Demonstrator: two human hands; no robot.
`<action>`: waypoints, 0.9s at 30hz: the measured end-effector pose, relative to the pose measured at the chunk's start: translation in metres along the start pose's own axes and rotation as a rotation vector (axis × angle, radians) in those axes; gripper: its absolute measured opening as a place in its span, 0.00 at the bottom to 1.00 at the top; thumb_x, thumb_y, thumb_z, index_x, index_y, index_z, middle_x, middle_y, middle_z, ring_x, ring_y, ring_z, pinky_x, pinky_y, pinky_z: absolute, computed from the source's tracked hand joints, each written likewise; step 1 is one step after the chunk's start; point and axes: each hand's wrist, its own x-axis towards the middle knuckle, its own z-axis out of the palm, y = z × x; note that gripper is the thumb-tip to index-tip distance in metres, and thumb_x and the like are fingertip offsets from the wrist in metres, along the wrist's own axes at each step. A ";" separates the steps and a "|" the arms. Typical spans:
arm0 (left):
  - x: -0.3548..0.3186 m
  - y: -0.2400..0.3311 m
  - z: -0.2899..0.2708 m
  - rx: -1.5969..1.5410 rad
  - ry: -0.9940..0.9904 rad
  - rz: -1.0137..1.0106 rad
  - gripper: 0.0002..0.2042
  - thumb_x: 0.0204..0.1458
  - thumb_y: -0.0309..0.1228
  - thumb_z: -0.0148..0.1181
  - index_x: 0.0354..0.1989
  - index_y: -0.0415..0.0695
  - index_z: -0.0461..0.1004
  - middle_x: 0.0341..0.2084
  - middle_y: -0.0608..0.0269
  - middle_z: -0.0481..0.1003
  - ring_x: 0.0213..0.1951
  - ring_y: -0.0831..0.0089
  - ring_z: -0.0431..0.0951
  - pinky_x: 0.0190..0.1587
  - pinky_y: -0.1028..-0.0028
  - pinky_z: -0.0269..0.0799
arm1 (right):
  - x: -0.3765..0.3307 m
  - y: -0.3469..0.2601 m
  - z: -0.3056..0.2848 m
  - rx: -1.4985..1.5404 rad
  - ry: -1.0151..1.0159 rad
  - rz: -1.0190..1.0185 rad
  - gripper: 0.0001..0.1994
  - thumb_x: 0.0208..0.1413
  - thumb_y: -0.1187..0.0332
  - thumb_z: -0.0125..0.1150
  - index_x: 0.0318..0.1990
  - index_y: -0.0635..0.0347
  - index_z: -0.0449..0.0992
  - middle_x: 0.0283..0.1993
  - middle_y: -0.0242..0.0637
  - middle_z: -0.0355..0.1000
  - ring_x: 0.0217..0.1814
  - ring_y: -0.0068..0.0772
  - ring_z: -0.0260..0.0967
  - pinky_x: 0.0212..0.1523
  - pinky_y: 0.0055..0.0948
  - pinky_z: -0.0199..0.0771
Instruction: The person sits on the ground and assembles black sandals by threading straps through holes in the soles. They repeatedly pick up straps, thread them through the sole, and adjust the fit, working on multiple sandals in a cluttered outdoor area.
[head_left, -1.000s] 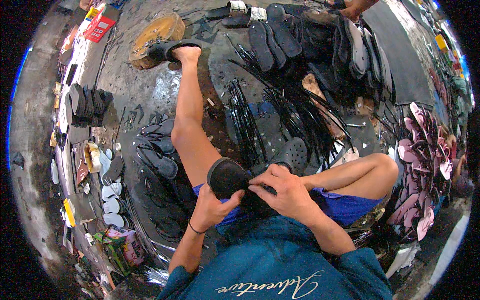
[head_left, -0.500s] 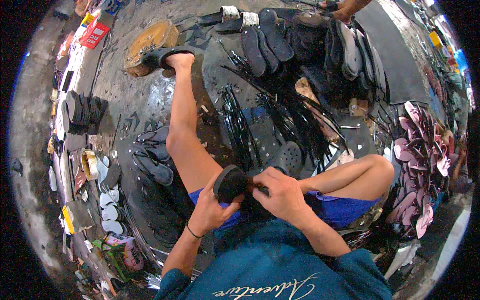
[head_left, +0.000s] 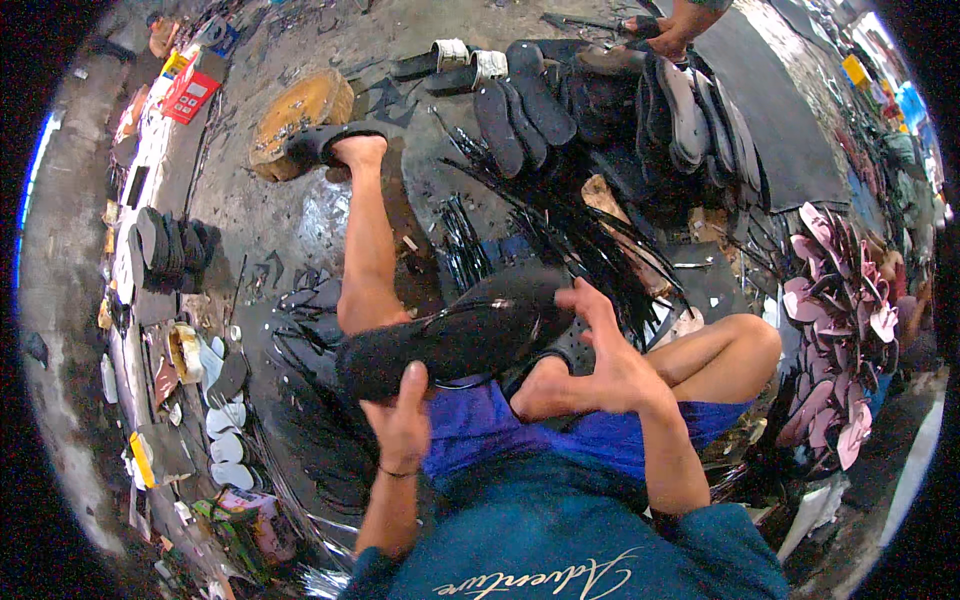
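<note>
A long black sandal (head_left: pixel 450 335) lies aslant over my lap, its far-right end raised higher in the picture. Thin shiny strips show along its top; how they are fixed is too dark to tell. My left hand (head_left: pixel 402 425) grips the near-left end, thumb laid on the upper face and fingers mostly hidden beneath. Beside the opposite end is my right hand (head_left: pixel 612 365), fingers spread and thumb apart, with the fingertips at or very near the sandal's tip. Black strap strips (head_left: pixel 590 240) lie just beyond.
Dark soles (head_left: pixel 540 95) stand in rows at the far side, near another person's hand (head_left: pixel 668 42). A heap of pink soles (head_left: pixel 825 320) lies right. A round wooden block (head_left: pixel 305 115) sits by my outstretched foot; black soles (head_left: pixel 165 250) and pale pieces (head_left: pixel 228 430) are at left.
The sandal, earlier held end-on close to my body, is now turned lengthwise across my lap. My left hand has shifted left and my right hand has opened out.
</note>
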 end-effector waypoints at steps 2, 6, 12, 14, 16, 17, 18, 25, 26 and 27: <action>-0.021 -0.027 0.020 -0.033 -0.079 0.003 0.21 0.56 0.28 0.62 0.57 0.34 0.72 0.54 0.55 0.75 0.55 0.65 0.75 0.59 0.65 0.68 | 0.025 0.014 -0.001 0.183 0.178 0.080 0.24 0.45 0.66 0.78 0.50 0.59 0.75 0.62 0.50 0.66 0.67 0.51 0.63 0.68 0.42 0.61; -0.054 -0.037 0.023 -0.223 -0.356 -0.267 0.24 0.57 0.34 0.59 0.60 0.33 0.69 0.56 0.56 0.74 0.57 0.65 0.73 0.62 0.64 0.66 | 0.070 0.001 -0.003 -0.158 0.405 -0.304 0.12 0.47 0.73 0.75 0.39 0.59 0.80 0.64 0.52 0.68 0.66 0.45 0.67 0.63 0.36 0.67; -0.046 -0.038 0.037 -0.259 -0.462 -0.640 0.12 0.57 0.30 0.60 0.46 0.37 0.74 0.47 0.59 0.77 0.49 0.72 0.77 0.56 0.69 0.71 | 0.072 -0.010 -0.006 -0.088 0.138 -0.323 0.12 0.42 0.72 0.79 0.36 0.56 0.85 0.66 0.48 0.68 0.62 0.40 0.71 0.60 0.32 0.69; -0.045 -0.040 0.041 -0.395 -0.478 -0.683 0.13 0.56 0.31 0.62 0.46 0.37 0.73 0.47 0.59 0.77 0.50 0.71 0.77 0.57 0.68 0.71 | 0.072 -0.008 -0.007 -0.035 0.102 -0.285 0.12 0.42 0.71 0.80 0.36 0.55 0.86 0.66 0.47 0.68 0.63 0.39 0.70 0.61 0.31 0.69; -0.046 -0.034 0.046 -0.446 -0.504 -0.658 0.17 0.56 0.33 0.64 0.51 0.37 0.72 0.48 0.60 0.77 0.51 0.69 0.76 0.58 0.67 0.71 | 0.072 -0.010 -0.004 0.014 0.076 -0.253 0.11 0.41 0.69 0.80 0.35 0.55 0.87 0.66 0.47 0.67 0.63 0.39 0.70 0.61 0.31 0.68; -0.042 -0.029 0.049 -0.313 -0.531 -0.494 0.19 0.55 0.32 0.65 0.53 0.37 0.71 0.48 0.59 0.77 0.52 0.69 0.76 0.58 0.66 0.70 | 0.074 -0.009 -0.003 -0.037 0.085 -0.276 0.13 0.43 0.69 0.79 0.39 0.56 0.86 0.66 0.47 0.68 0.64 0.38 0.69 0.62 0.31 0.68; -0.034 -0.023 0.053 -0.181 -0.551 -0.329 0.22 0.55 0.32 0.66 0.55 0.37 0.69 0.49 0.59 0.77 0.53 0.68 0.76 0.59 0.65 0.70 | 0.076 -0.004 -0.002 -0.088 0.092 -0.299 0.15 0.44 0.69 0.78 0.42 0.57 0.85 0.66 0.47 0.68 0.64 0.38 0.69 0.62 0.31 0.68; 0.027 0.018 0.077 -0.044 -0.276 -0.102 0.24 0.55 0.22 0.65 0.60 0.37 0.65 0.48 0.58 0.77 0.50 0.71 0.78 0.54 0.70 0.74 | 0.048 0.060 0.037 0.909 -0.246 0.257 0.22 0.60 0.73 0.62 0.62 0.61 0.70 0.60 0.38 0.72 0.61 0.34 0.70 0.60 0.31 0.72; 0.029 0.023 0.070 -0.077 -0.245 -0.134 0.24 0.55 0.22 0.65 0.59 0.37 0.65 0.48 0.58 0.77 0.49 0.72 0.78 0.52 0.72 0.75 | 0.041 0.058 0.045 0.780 -0.193 0.429 0.20 0.61 0.73 0.60 0.60 0.60 0.71 0.57 0.37 0.74 0.59 0.33 0.72 0.60 0.32 0.73; 0.030 0.024 0.068 -0.074 -0.233 -0.136 0.23 0.55 0.22 0.65 0.59 0.37 0.65 0.47 0.58 0.77 0.48 0.72 0.78 0.52 0.72 0.76 | 0.036 0.056 0.051 0.638 -0.139 0.593 0.17 0.62 0.74 0.58 0.59 0.60 0.72 0.54 0.35 0.76 0.56 0.32 0.73 0.59 0.33 0.74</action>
